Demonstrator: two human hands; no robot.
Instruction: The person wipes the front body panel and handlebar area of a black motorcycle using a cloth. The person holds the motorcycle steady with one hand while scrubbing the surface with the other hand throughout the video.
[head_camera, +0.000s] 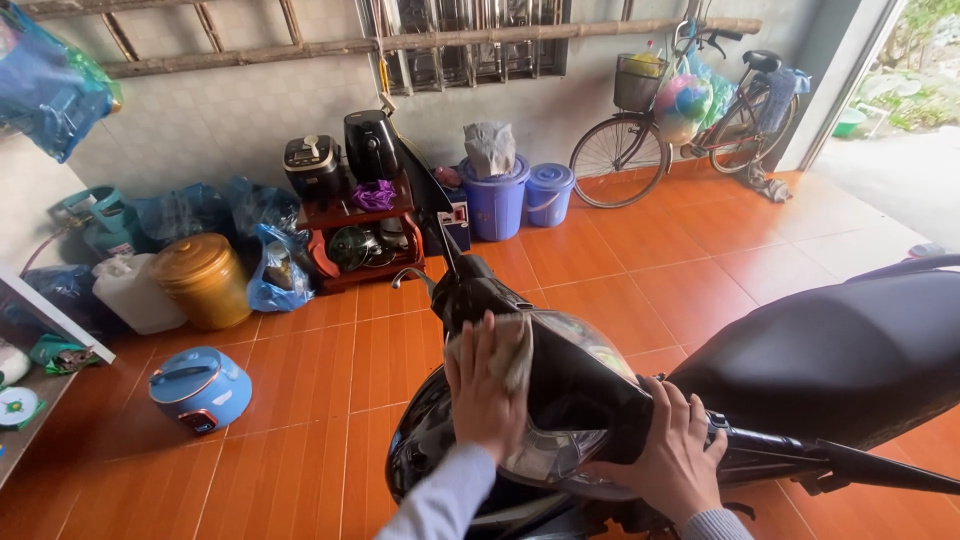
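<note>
Two hands on a black scooter's (830, 350) front.
Left hand (483, 385) lies flat, pressing a cloth (515, 345) on the dash cover (570, 385); right hand (672, 455) seemingly closed around the handlebar (770, 462).

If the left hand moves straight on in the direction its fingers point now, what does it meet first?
Probably the motorbike's left handlebar lever, just past the cloth under the left hand; depth is unclear, so it may pass beside it.
</note>
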